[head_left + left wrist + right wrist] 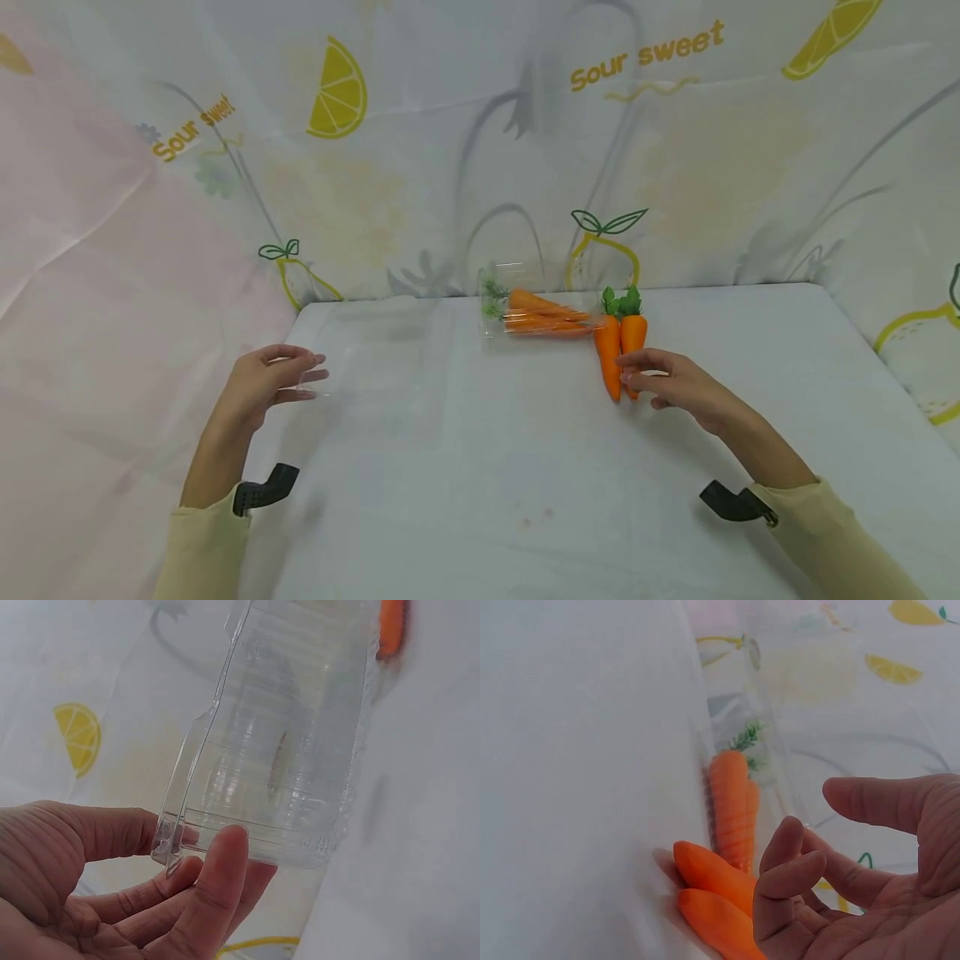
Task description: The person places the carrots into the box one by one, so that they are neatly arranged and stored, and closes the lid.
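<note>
My left hand pinches the edge of a clear plastic container between thumb and fingers. In the head view this see-through container is hard to make out against the white cloth. Toward the right, two orange carrots with green tops lie side by side. My right hand is at their lower ends, its fingers loosely bent and thumb apart. Seen from the right wrist, those fingers partly cover the carrots; nothing is held between them, and whether they touch a carrot I cannot tell.
A second clear container at the back of the table holds several carrots with feathery green tops. It stands just left of the two loose carrots. Behind the white table hangs a pale printed curtain with lemon designs.
</note>
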A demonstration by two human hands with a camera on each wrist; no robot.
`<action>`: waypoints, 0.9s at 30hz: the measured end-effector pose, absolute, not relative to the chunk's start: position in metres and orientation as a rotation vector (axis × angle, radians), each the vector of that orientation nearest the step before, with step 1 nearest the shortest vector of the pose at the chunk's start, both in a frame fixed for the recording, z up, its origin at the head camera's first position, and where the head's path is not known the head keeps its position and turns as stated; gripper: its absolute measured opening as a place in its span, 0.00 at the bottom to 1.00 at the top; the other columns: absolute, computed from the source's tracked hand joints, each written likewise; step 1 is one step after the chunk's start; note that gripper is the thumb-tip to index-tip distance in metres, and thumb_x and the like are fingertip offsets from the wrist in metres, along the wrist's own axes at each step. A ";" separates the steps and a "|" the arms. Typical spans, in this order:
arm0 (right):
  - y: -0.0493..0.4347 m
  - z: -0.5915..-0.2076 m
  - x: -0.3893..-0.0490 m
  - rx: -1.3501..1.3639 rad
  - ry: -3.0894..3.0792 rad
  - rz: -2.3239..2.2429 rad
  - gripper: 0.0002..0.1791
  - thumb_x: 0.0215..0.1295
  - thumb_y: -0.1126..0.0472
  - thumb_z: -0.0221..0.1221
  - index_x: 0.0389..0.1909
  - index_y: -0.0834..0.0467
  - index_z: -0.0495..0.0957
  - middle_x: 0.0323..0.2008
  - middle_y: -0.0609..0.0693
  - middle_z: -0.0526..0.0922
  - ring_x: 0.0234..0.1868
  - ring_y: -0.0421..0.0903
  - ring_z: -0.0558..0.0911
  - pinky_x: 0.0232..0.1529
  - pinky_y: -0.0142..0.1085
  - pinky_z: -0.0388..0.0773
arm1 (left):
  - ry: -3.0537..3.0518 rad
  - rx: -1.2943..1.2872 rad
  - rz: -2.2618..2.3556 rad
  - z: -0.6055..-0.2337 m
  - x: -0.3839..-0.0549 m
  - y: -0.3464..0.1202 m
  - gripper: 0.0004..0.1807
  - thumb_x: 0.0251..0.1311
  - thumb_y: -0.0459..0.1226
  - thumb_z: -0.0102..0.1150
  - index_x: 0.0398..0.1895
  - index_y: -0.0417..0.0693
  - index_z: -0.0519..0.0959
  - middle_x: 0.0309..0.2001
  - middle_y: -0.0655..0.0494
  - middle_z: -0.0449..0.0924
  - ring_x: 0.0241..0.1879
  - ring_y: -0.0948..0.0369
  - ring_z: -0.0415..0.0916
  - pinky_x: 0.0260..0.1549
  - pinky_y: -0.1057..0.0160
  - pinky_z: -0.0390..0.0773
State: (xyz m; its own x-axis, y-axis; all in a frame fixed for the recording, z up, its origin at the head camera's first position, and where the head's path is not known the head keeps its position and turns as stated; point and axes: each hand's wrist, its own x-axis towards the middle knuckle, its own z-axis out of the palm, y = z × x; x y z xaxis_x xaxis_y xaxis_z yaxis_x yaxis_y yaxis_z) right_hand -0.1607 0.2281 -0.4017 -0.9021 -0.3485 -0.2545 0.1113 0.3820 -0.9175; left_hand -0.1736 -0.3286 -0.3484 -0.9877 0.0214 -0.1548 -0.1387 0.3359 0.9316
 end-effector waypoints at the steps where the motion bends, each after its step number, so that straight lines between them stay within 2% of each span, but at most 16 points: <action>1: 0.228 -0.402 -0.161 -0.200 2.239 -1.533 0.29 0.72 0.53 0.57 0.65 0.67 0.67 0.55 0.63 0.76 0.52 0.57 0.75 0.48 0.48 0.76 | 2.449 -0.099 1.741 -0.346 -0.171 -0.326 0.18 0.70 0.37 0.57 0.51 0.27 0.70 0.38 0.67 0.85 0.40 0.61 0.85 0.35 0.61 0.84; 11: 0.229 -0.400 -0.159 -0.203 2.225 -1.549 0.29 0.73 0.54 0.56 0.66 0.68 0.66 0.55 0.62 0.75 0.52 0.57 0.76 0.47 0.47 0.76 | 2.328 0.036 1.875 -0.329 -0.153 -0.305 0.06 0.68 0.34 0.59 0.41 0.38 0.78 0.40 0.60 0.86 0.41 0.58 0.85 0.33 0.60 0.84; 27: 0.232 -0.400 -0.159 -0.194 2.237 -1.536 0.30 0.73 0.52 0.56 0.66 0.68 0.66 0.60 0.64 0.71 0.53 0.58 0.76 0.49 0.48 0.76 | 2.229 0.152 1.806 -0.322 -0.130 -0.265 0.11 0.67 0.34 0.60 0.43 0.32 0.75 0.46 0.50 0.85 0.46 0.53 0.84 0.33 0.56 0.85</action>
